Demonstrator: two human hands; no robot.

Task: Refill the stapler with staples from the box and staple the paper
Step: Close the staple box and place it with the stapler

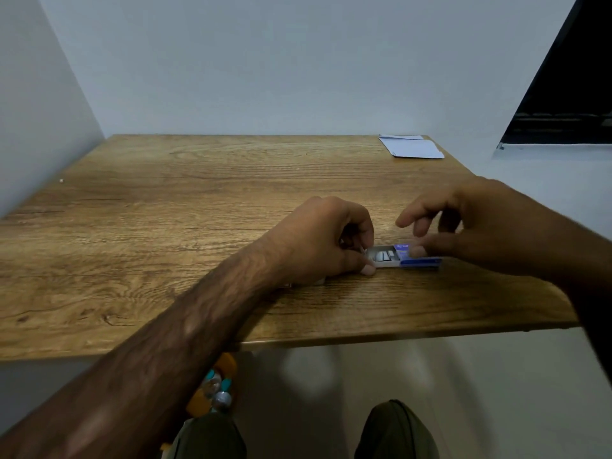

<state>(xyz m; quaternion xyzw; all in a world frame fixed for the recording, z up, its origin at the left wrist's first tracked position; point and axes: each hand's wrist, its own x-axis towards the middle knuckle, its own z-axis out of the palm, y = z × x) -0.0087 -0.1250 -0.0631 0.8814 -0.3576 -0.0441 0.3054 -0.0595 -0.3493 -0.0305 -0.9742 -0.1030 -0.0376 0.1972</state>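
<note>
A person sits at a wooden table [165, 210] pushed into the corner of a pale wall [265, 61], with both bare forearms reaching over the near edge. The staple box [405, 260] lies flat on the table close to the near right edge, between the two hands. Its white tray [381, 264] is slid partway out to the left of the blue sleeve [420, 262], and a few silvery strips of staples [385, 256] show in the open part. The left hand [328, 240] is at the tray's free end, fingers curled tight into the palm and the thumb tip pressed to the tray's near corner, so that it pinches that end. Something small and pale shows under the heel of this hand, but I cannot tell what it is. The right hand [463, 226] hangs over the sleeve: its thumb lies flat along the sleeve's top and presses it down, while the other fingers are loosely bent, spread apart and lifted off the box. The paper [414, 148], a couple of white sheets, lies at the far right corner of the table, well apart from the hands. A dark opening [569, 94] cuts into the wall on the right. Below the table edge are two knees [394, 429] in dark green cloth and a blurred orange and teal object [215, 385] beside the left forearm.
</note>
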